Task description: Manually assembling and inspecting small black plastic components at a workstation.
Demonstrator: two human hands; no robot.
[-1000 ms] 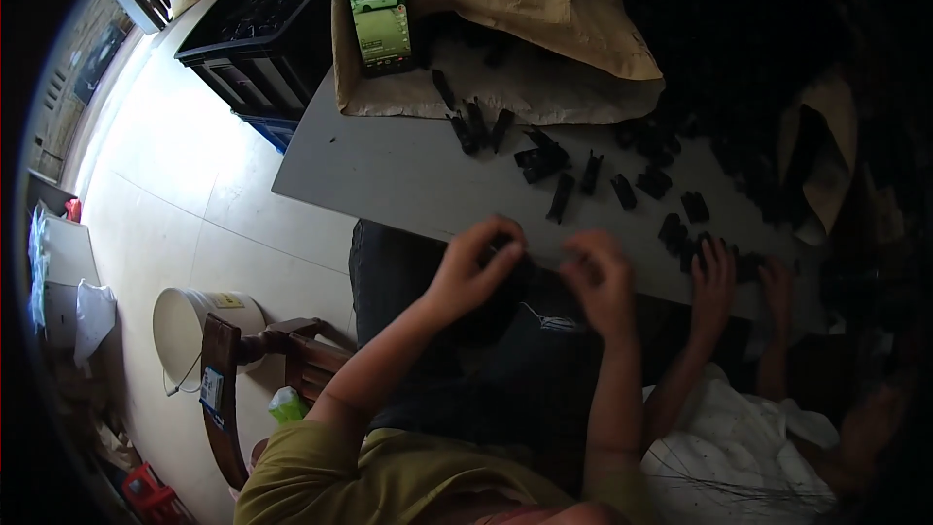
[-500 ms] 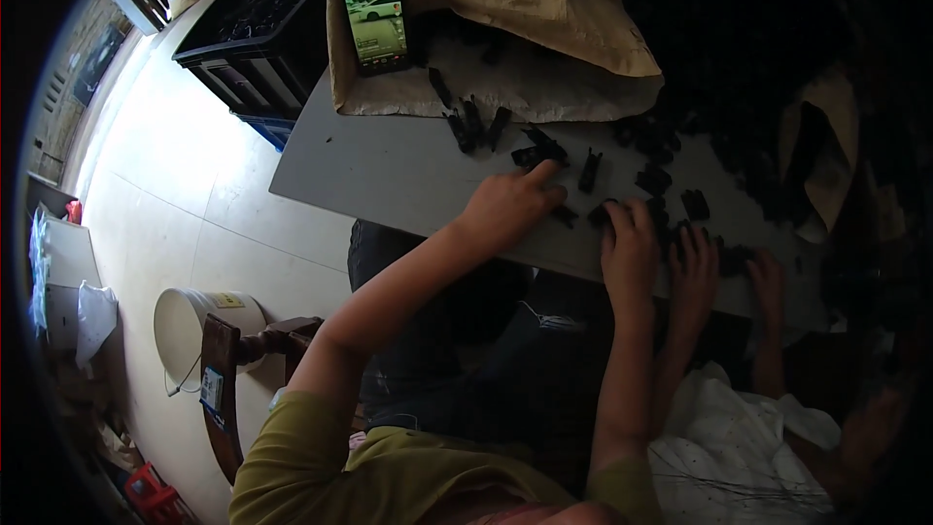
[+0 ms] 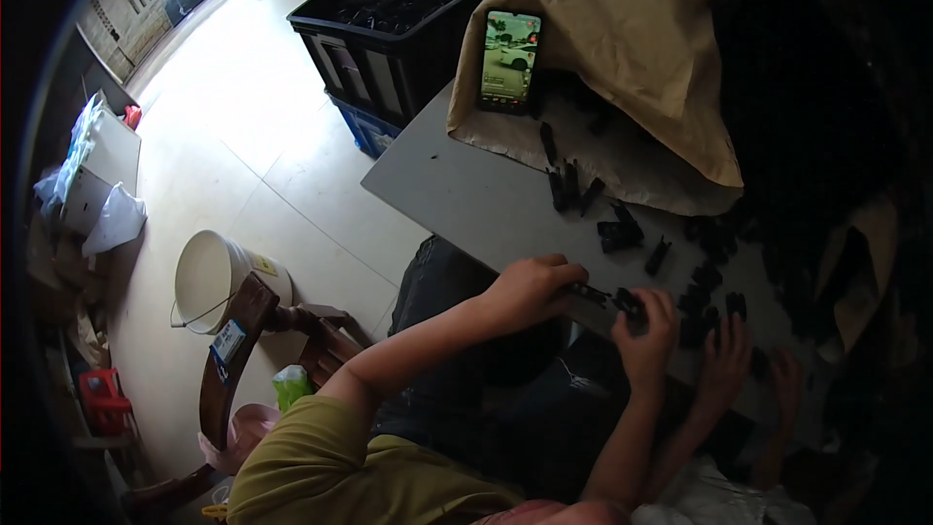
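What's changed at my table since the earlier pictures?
Your left hand, which had reached to the loose black pieces, has drawn back toward the near edge of the table, now holding a slim black piece. Your right hand has also come back, gripping a chunkier black piece. The view has swung left. The phone still rests against the paper bag, and the bucket stays put.

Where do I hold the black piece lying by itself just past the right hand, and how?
Probably pinch the black piece across its middle, from above, pressing on both long sides. It's long and narrow, lies on the grey table, and has gaps around it, so those sides look free.
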